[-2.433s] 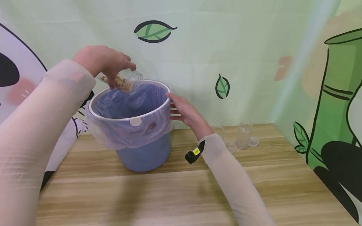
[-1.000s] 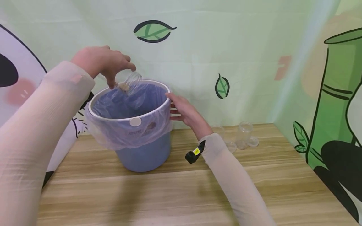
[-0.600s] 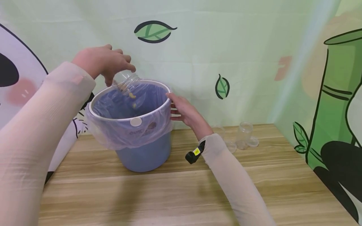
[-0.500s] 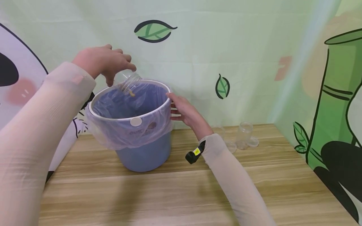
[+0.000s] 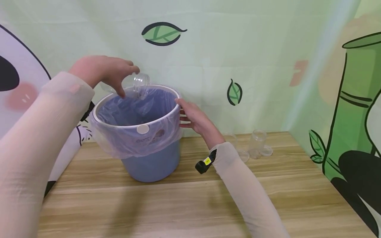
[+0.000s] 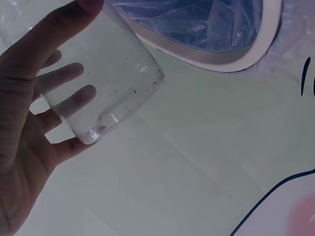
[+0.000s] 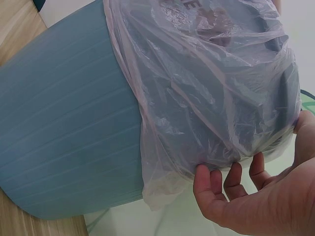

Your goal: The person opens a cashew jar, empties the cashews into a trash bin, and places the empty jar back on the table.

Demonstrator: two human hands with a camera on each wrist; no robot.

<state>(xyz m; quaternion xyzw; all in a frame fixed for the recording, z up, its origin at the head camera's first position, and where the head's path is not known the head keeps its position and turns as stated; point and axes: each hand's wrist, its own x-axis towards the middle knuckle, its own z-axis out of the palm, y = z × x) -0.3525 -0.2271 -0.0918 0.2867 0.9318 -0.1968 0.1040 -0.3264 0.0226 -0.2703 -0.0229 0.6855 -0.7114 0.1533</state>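
Note:
My left hand [image 5: 104, 71] grips a clear plastic jar [image 5: 141, 82] tipped on its side above the trash bin [image 5: 150, 168], its mouth facing right over the opening. In the left wrist view, small dark specks cling inside the jar [image 6: 118, 83] near its base, and fingers show through the wall. The blue bin has a white rim and a translucent pinkish bag [image 5: 119, 142] folded over it. At the rim's right side, my right hand [image 5: 194, 115] holds the bin, thumb on the rim and bent fingers against the bag-covered side. The bin's bottom is hidden.
On the wooden table [image 5: 184, 205], to the right, stands another clear jar [image 5: 257, 143] with a round lid [image 5: 266, 151] beside it. Another clear lid [image 5: 243, 156] and a partly hidden clear jar [image 5: 230, 138] are behind the right forearm. A printed cloth backdrop [image 5: 202, 59] hangs behind the table.
The yellowish-brown pieces seen in the jar have poured out into the bin. My left hand has shifted slightly left and down, turning the jar nearly level. My right hand has stayed put.

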